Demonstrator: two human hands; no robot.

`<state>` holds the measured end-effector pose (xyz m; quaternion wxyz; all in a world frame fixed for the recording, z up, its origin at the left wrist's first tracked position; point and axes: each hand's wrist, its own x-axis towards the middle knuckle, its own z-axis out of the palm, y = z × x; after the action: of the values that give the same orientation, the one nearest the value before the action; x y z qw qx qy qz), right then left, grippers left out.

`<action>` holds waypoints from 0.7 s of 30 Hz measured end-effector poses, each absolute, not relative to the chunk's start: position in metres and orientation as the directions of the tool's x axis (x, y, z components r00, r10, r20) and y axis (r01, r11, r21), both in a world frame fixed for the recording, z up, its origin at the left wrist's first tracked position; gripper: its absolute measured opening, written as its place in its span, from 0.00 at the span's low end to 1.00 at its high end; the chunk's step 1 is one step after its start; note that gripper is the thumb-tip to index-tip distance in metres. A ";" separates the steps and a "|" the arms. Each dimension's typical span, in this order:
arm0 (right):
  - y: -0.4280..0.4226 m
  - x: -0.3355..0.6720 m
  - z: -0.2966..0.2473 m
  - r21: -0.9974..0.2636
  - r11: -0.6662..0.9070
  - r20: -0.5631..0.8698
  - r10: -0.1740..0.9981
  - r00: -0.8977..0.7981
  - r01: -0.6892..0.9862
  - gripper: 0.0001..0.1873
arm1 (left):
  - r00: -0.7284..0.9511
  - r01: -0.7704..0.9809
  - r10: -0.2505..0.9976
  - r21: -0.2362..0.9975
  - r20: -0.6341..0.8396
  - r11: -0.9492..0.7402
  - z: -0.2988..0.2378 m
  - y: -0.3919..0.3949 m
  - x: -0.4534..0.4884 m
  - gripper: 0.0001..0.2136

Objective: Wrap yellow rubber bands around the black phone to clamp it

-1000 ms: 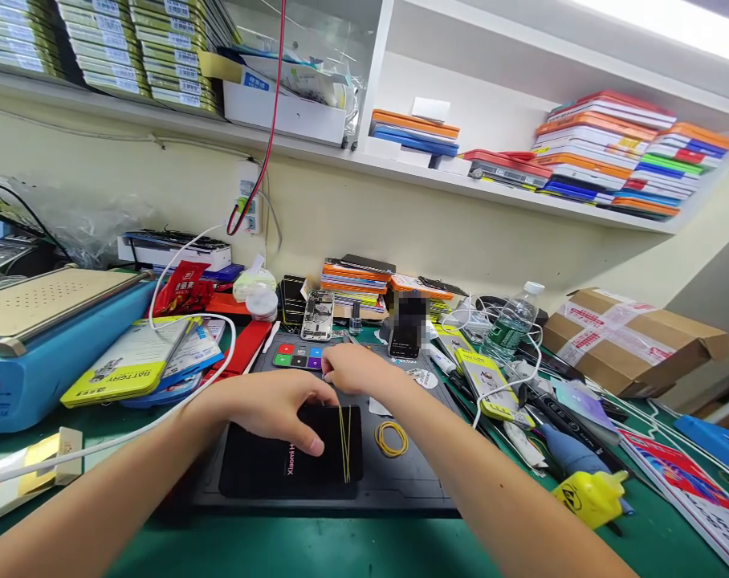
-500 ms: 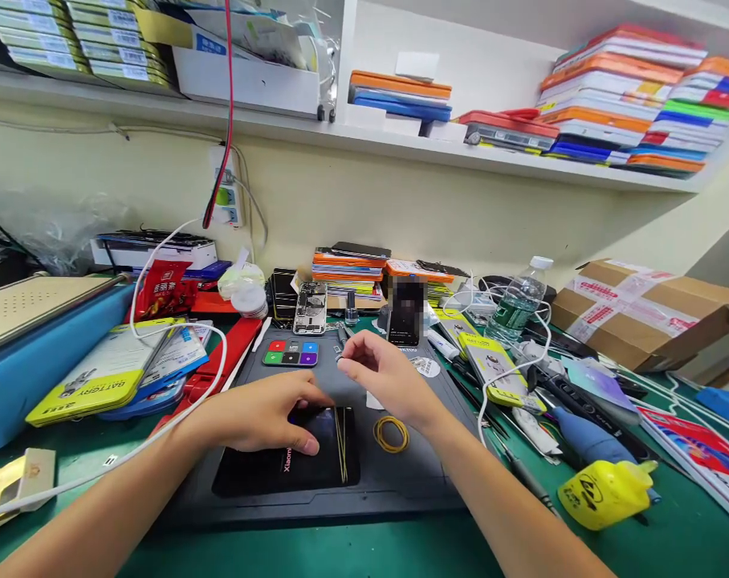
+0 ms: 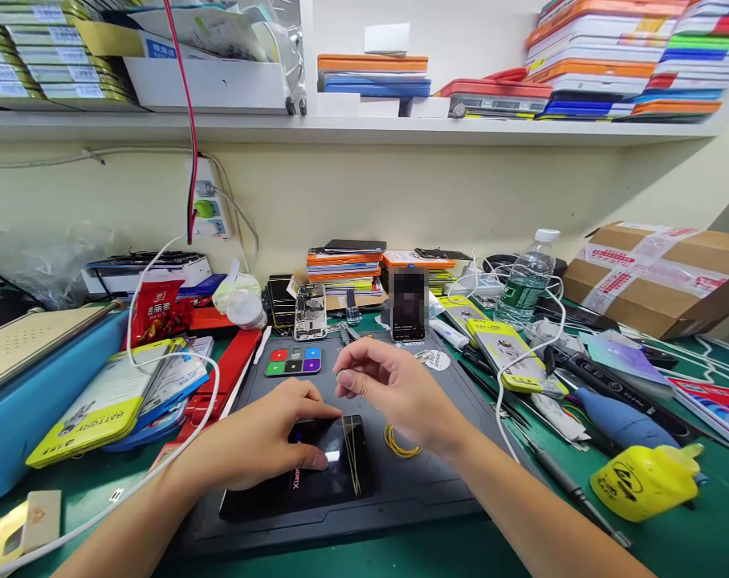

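Observation:
A black phone (image 3: 271,502) with "Xiaomi" lettering lies flat on the dark grey mat (image 3: 437,498), yellow rubber bands (image 3: 351,459) stretched around its right end. My left hand (image 3: 277,437) grips the phone, its thumb on the screen and its forefinger at the far edge beside the bands. Above the mat, just beyond the phone, my right hand (image 3: 382,384) has its thumb and fingers pinched together. A tiny dark spot shows at those fingertips, too small to name. Loose yellow rubber bands (image 3: 396,443) lie on the mat below my right hand, partly hidden by it.
Behind my hands are a colored-square tray (image 3: 293,361), an opened phone (image 3: 310,311) and a propped-up phone (image 3: 409,305). Battery boxes (image 3: 509,353), a screwdriver (image 3: 560,474) and a yellow bottle (image 3: 641,486) crowd the right. A white cable (image 3: 217,401) loops across the left.
The view has shifted, so the shelf sits higher. My left hand stays on the phone. My right hand's fingers have drawn closer together, still above the mat, and now cover part of the loose bands.

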<state>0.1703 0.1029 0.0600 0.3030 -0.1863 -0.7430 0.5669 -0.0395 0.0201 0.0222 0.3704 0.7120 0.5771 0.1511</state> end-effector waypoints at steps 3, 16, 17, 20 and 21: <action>0.104 0.170 0.058 -0.939 0.342 0.259 0.608 -0.751 -0.047 0.08 | 0.283 0.728 0.936 0.682 -0.210 -0.067 0.024 0.019 -0.038 0.27; 0.103 0.169 0.048 -0.764 0.645 0.481 0.591 -0.647 0.021 0.07 | -0.198 0.569 0.858 0.768 0.474 -0.293 0.046 0.016 -0.027 0.08; 0.101 0.167 0.049 -0.812 0.584 0.447 0.620 -0.645 -0.002 0.08 | -0.167 0.650 0.806 0.678 0.568 -0.344 0.046 0.014 -0.026 0.06; 0.096 0.162 0.052 -0.944 0.322 0.282 0.688 -0.669 -0.066 0.10 | 0.028 0.796 0.677 0.393 0.735 -0.460 0.046 0.009 -0.024 0.11; 0.095 0.161 0.054 -0.970 0.234 0.219 0.692 -0.688 -0.073 0.11 | 0.073 0.804 0.651 0.341 0.755 -0.486 0.046 0.009 -0.024 0.12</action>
<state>0.1615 0.0948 0.0540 0.3300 -0.2170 -0.7127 0.5797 -0.0237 0.0088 0.0455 -0.0829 0.7279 0.5000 0.4619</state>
